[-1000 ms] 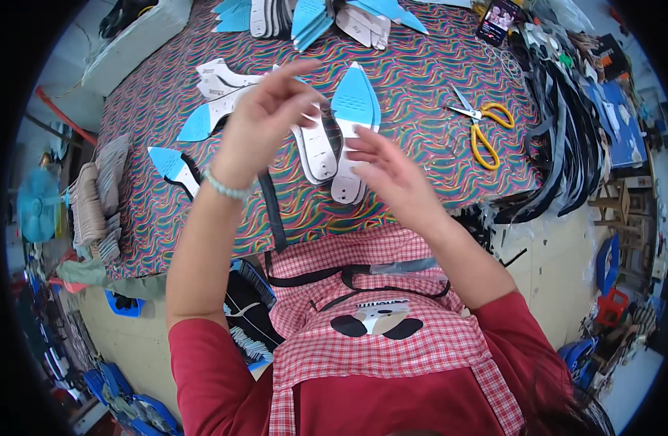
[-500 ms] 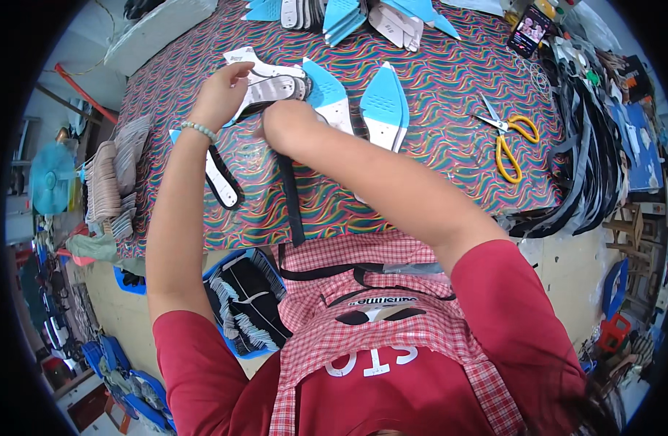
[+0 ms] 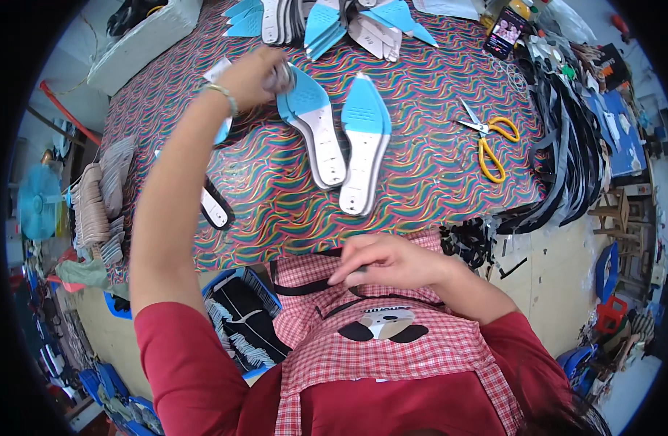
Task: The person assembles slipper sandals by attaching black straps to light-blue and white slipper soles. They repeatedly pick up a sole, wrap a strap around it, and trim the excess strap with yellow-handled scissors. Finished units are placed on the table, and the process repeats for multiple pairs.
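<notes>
My left hand [image 3: 255, 78] reaches to the far left of the table, its fingers curled around the end of a small stack of insoles [image 3: 218, 70]. My wrist and forearm hide most of that stack. Just right of it lies a blue-and-white insole pair [image 3: 316, 123], with another pair [image 3: 363, 160] beside it. My right hand [image 3: 388, 263] is drawn back over my lap, in front of the table edge. Its thumb and fingers come together, and whatever may be between them is too small to tell. A single dark-edged white insole [image 3: 215, 207] lies near my left forearm.
Yellow-handled scissors [image 3: 488, 138] lie spread on the patterned tablecloth [image 3: 428, 182]. Piles of insoles [image 3: 323, 29] line the far edge. Black strips [image 3: 566, 152] hang at the right, near a phone [image 3: 505, 33]. A blue basket [image 3: 243, 320] holds black pieces below the table.
My right hand has come away from the insole stack, back and right to my lap. The black strip hanging below it is gone from the table. My left hand has shifted right along the stack.
</notes>
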The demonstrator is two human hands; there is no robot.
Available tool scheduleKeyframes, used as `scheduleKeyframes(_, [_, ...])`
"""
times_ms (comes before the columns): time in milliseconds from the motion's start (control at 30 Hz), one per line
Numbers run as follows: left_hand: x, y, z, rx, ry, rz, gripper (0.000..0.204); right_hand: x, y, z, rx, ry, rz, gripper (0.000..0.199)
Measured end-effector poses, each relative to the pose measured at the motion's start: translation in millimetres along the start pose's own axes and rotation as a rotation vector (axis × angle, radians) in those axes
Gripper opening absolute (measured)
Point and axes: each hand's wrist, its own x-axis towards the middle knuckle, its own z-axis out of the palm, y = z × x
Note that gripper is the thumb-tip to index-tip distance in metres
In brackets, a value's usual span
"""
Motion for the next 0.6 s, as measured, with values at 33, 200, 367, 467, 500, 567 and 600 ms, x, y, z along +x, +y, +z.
scheduleKeyframes(33, [5, 9, -20, -0.002, 0.071, -0.037, 0.065, -14, 7, 0, 0.014, 0.085, -0.009, 0.02])
scheduleKeyframes(200, [-20, 86, -92, -0.065, 0.474, 0.228, 0.062, -69, 17, -12, 0.492, 0.311, 0.345, 0.025])
scheduleKeyframes(367, [-120, 159, -39, -0.044, -0.153, 0.329, 0.054, -94, 5, -20, 0.478, 0.36, 0.342, 0.025])
scheduleKeyframes(467, [-162, 160, 23, -0.312, -0.16, 0.122, 0.037, -90, 2, -19, 0.397, 0.478, 0.363, 0.023])
scheduleKeyframes(500, [-165, 157, 38, -0.396, -0.051, 0.046, 0.034, -85, 2, -16, 0.345, 0.539, 0.371, 0.023])
scheduleKeyframes(567, [-151, 171, 44, -0.859, 0.287, -0.544, 0.026, -69, 12, -11, 0.01, 0.539, 0.156, 0.022])
scheduleKeyframes(600, [-145, 145, 61, -0.627, 0.467, -0.469, 0.032, -53, 15, -8, -0.29, 0.51, -0.012, 0.022])
